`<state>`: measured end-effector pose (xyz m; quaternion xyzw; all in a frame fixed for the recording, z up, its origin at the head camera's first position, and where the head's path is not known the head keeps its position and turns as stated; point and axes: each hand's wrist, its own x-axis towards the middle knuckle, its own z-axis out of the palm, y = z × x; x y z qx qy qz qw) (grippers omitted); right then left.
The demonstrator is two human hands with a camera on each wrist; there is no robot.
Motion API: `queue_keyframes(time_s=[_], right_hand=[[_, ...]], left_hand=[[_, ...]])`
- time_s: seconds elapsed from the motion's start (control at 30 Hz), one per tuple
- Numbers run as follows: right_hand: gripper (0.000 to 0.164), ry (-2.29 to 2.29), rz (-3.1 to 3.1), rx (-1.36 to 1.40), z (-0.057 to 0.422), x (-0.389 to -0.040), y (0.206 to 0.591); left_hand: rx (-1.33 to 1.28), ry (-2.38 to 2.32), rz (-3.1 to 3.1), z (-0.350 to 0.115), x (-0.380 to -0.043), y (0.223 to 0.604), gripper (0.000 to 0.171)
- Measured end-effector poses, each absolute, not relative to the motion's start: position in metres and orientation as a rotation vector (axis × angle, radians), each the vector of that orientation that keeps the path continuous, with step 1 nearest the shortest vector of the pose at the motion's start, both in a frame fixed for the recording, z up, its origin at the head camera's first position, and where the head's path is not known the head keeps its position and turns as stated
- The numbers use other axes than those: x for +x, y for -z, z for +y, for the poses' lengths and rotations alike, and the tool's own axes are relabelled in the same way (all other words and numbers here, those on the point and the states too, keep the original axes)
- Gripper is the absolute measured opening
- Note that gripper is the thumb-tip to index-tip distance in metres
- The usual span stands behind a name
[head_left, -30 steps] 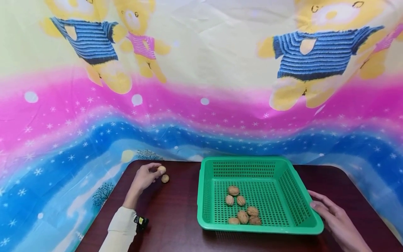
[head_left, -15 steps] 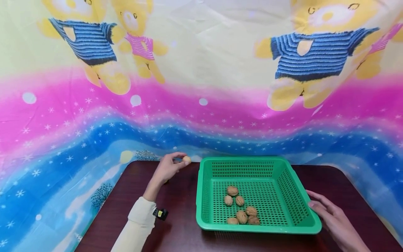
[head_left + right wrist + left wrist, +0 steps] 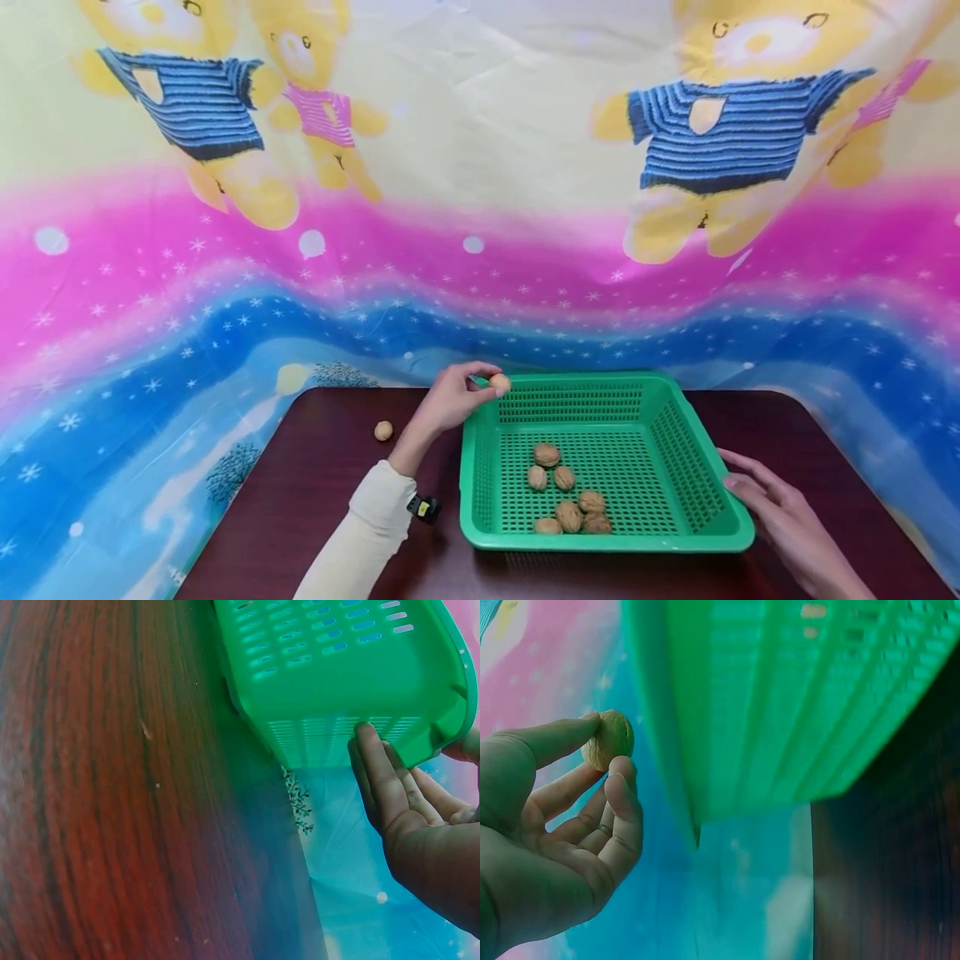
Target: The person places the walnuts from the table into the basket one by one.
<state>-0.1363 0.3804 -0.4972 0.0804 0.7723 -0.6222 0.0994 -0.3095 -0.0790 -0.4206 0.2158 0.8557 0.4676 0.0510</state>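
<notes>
My left hand pinches a walnut between thumb and fingertips, up at the back left corner of the green plastic basket. In the left wrist view the walnut shows between the thumb and a fingertip, beside the basket's rim, the other fingers loosely bent. My right hand holds the basket's right side, thumb at the rim. The right wrist view has its fingers lying along the outer wall. Several walnuts lie on the basket's floor, towards its left and front.
One more walnut rests on the dark wooden table, left of the basket and behind the left forearm. A printed cloth with bears hangs right behind the table's back edge.
My left hand has lifted the walnut off the table and carried it right to the basket's back left corner. The right hand keeps its place at the basket's side.
</notes>
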Motion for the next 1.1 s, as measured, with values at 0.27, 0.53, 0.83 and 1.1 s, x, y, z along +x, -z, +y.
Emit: queue_keyframes(time_s=[0.27, 0.53, 0.83, 1.1], right_hand=[[0.065, 1.865, 2.281, 0.203, 0.380, -0.137, 0.498], [0.062, 1.876, 2.277, 0.184, 0.381, -0.137, 0.499], [0.062, 1.871, 2.273, 0.183, 0.382, -0.138, 0.499], [0.066, 1.853, 2.275, 0.215, 0.382, -0.137, 0.499]], left_hand=[[0.769, -1.326, 2.576, -0.043, -0.304, 0.423, 0.040], [0.891, -1.228, 2.550, -0.022, -0.298, 0.431, 0.036], [0.881, -1.124, 2.509, -0.018, -0.283, 0.453, 0.033], [0.946, -1.098, 2.465, -0.021, -0.270, 0.455, 0.032]])
